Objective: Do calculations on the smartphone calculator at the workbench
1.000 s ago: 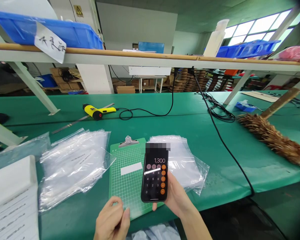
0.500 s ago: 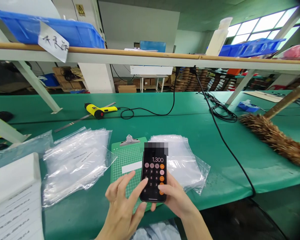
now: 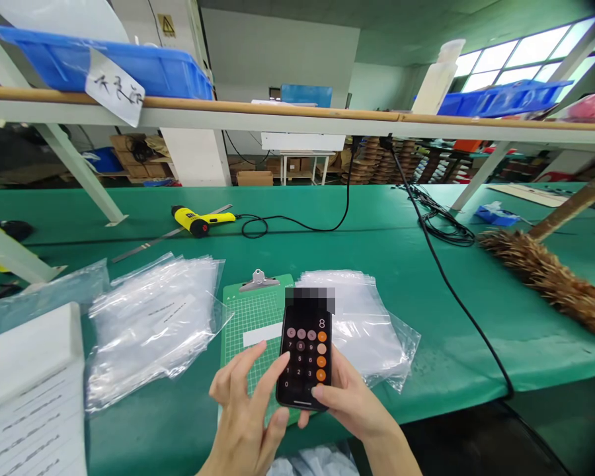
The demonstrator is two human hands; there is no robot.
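Note:
A black phone (image 3: pixel 305 357) with a calculator on its screen rests in my right hand (image 3: pixel 354 400), which grips its right side and lower edge. The display reads 8. My left hand (image 3: pixel 250 403) has its fingers apart, the index fingertip at the left edge of the screen. Under the phone lies a green clipboard (image 3: pixel 258 304) with a grid pattern and a metal clip at its top. A white paper strip (image 3: pixel 262 334) lies across it. Right of the clipboard is a stack of clear plastic bags (image 3: pixel 359 317), partly hidden by the phone.
More clear bags (image 3: pixel 153 324) and a folded stack of printed paper (image 3: pixel 34 410) lie at left. Farther back are a yellow heat gun (image 3: pixel 193 221), a metal ruler (image 3: pixel 151 244) and black cables (image 3: pixel 441 221). A feather duster (image 3: pixel 540 271) lies at right, under a shelf (image 3: pixel 297 122).
The calculator display went from 1,300 to 8. My right thumb moved down from the screen's right key column toward the phone's lower edge. The whole view shifted slightly.

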